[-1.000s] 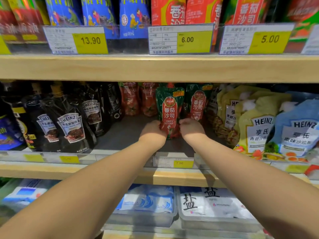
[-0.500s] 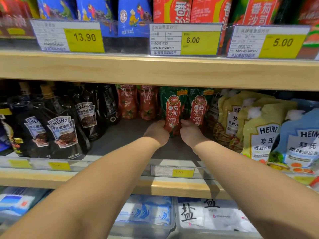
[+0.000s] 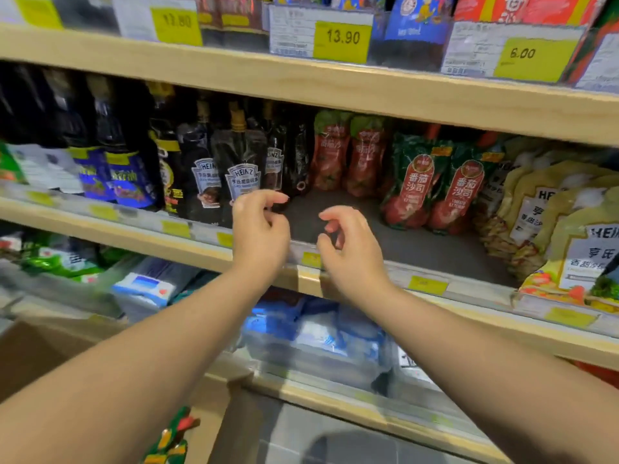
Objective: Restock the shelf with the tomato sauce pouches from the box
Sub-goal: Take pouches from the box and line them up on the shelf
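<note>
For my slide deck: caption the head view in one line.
Left hand and right hand, both empty, hover before the shelf, left of two upright tomato ketchup pouches.

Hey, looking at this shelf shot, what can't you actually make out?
- Box: head view, cut off by the left edge, crossed by the left forearm; contents mostly hidden.
- Yellow price tag under the bare shelf patch: motion blur, number unreadable.
- Rear red pouches: small print blurred.

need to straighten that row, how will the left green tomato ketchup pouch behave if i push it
The tomato ketchup pouch looks soft and bulging low down, so it probably flexes when pushed. Standing tall on a narrow base, it may tip. Its glossy film looks slippery.
</note>
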